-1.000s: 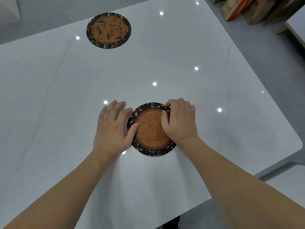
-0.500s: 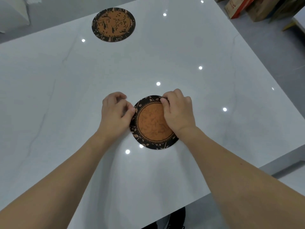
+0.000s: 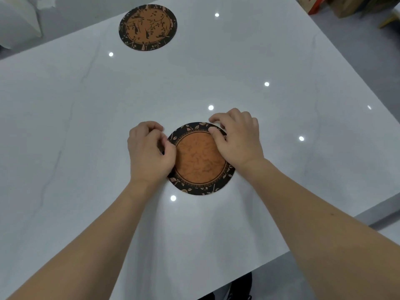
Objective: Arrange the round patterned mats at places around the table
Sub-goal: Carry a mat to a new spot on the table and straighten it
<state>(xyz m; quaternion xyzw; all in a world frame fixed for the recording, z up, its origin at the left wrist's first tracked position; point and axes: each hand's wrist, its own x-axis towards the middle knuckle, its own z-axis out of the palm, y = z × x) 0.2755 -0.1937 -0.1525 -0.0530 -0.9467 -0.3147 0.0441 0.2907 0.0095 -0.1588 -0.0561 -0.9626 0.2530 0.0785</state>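
1. Looking down, we see a white table (image 3: 216, 61) with faint grey veins and small bright spots of reflected light scattered over it.
2. We find the near mat (image 3: 200, 159) lying flat on the table close to the front edge, a round piece with an orange centre and a dark rim printed with leaves.
3. We see the left hand (image 3: 149, 152) at the mat's left edge, fingers curled in and the thumb resting on the dark rim; it covers part of that edge.
4. We cannot tell whether the left hand is pinching the mat or only touching it, since the fingertips are tucked out of sight.
5. We see the right hand (image 3: 237, 140) over the mat's upper right, its thumb pressed on the rim and its curled fingers reaching past the far edge.
6. We cannot tell whether those right fingers are hooked under the edge or simply resting on the table.
7. We find a second mat, the far mat (image 3: 147, 27), lying flat near the table's far edge, well apart from both hands, with dark branch shapes across its orange centre.
8. We see both bare forearms coming in from the bottom corners, and cardboard boxes (image 3: 337, 5) on the grey floor beyond the top right corner.
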